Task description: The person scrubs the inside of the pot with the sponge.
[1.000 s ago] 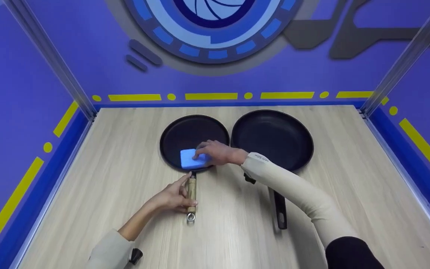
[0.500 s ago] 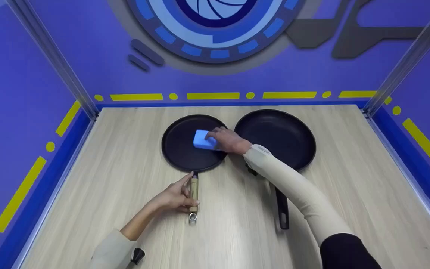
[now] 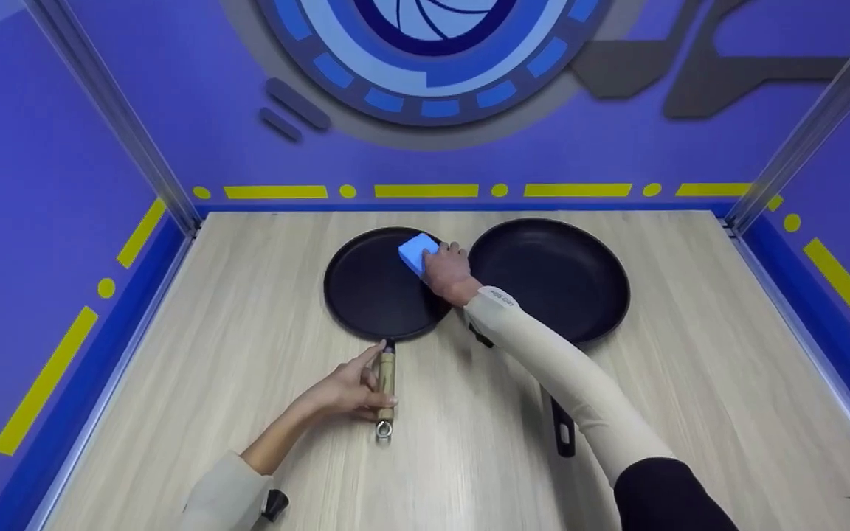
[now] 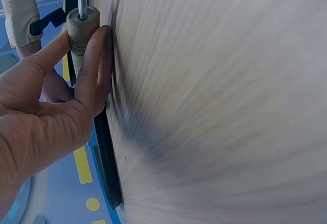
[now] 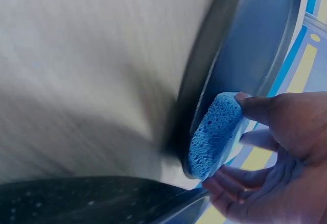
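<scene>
A flat black pan [image 3: 373, 287] with a low rim lies at the table's back, left of the middle. My left hand [image 3: 347, 387] grips its bamboo-like handle [image 3: 387, 383], which ends in a metal ring [image 3: 384, 430]. In the left wrist view the thumb and fingers pinch the handle [image 4: 82, 30] from both sides. My right hand [image 3: 448, 271] holds a blue sponge [image 3: 417, 252] at the pan's upper right, near the rim. The right wrist view shows the porous edge of the sponge [image 5: 214, 134] against the pan, between thumb and fingers.
A deeper black frying pan [image 3: 554, 276] lies close on the right, its dark handle [image 3: 564, 431] pointing toward me. My right forearm crosses over it. Blue panels [image 3: 425, 166] with yellow marks wall the wooden table [image 3: 248, 295] at the back and sides.
My right hand has moved the sponge from the pan's near edge up to its far right side, turning it slightly. The left hand keeps its hold on the handle.
</scene>
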A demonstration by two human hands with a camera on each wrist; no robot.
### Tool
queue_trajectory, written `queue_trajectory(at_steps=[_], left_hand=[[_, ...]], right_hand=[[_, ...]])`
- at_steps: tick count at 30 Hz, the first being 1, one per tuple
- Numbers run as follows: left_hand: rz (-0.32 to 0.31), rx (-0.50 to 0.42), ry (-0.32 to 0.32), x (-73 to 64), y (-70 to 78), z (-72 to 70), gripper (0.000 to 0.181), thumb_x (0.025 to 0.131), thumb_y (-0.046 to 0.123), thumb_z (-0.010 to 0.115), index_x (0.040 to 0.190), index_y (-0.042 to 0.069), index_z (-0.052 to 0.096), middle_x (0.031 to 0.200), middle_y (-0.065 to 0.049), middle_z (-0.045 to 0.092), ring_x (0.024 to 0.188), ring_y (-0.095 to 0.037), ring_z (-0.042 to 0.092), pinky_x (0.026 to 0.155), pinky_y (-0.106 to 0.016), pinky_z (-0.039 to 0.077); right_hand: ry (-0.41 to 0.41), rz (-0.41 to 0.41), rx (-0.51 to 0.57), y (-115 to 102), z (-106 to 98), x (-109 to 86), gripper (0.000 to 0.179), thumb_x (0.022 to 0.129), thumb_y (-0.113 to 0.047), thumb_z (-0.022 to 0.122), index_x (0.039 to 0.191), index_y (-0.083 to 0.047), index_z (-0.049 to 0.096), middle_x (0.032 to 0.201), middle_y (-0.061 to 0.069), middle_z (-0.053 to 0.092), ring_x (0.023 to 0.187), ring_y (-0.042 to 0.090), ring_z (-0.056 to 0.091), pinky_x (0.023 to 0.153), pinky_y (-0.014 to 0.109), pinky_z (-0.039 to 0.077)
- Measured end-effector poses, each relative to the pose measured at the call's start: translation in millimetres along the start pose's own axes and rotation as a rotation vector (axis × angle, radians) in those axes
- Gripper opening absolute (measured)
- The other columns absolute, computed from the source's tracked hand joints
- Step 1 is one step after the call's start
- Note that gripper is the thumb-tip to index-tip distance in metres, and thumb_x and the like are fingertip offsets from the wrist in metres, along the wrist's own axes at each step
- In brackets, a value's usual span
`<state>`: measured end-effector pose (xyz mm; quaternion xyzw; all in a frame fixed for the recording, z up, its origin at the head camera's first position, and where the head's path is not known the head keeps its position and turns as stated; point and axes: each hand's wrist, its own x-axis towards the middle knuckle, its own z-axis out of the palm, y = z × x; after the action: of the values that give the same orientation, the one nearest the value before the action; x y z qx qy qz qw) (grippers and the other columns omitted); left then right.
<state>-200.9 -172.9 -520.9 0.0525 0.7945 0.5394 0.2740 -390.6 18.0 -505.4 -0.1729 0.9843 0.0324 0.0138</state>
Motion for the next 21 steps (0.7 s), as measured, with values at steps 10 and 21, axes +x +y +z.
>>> queue_trajectory(at_steps=[10, 21], left_hand=[[0.003, -0.01, -0.001, -0.8, 0.8, 0.4, 0.102, 0.076, 0.009, 0.079, 0.153, 0.015, 0.013, 0.084, -0.007, 0.049, 0.067, -0.014, 0.059, 0.063, -0.035, 0.061], [0.004, 0.043, -0.008, -0.9, 1.3, -1.1, 0.102, 0.077, 0.014, 0.08, 0.153, 0.013, 0.012, 0.083, -0.006, 0.052, 0.067, -0.013, 0.057, 0.061, -0.028, 0.057]], right_hand=[[0.043, 0.038, 0.022, -5.8, 0.8, -13.5, 0.051, 0.086, -0.046, 0.064, 0.109, 0.0, 0.068, 0.108, 0.025, 0.062, 0.099, 0.038, 0.058, 0.086, 0.046, 0.052], [0.073, -0.106, 0.041, -15.1, 0.5, -38.9, 0.05, 0.08, -0.048, 0.07, 0.097, -0.001, 0.07, 0.098, 0.022, 0.064, 0.092, 0.036, 0.06, 0.075, 0.046, 0.057]])
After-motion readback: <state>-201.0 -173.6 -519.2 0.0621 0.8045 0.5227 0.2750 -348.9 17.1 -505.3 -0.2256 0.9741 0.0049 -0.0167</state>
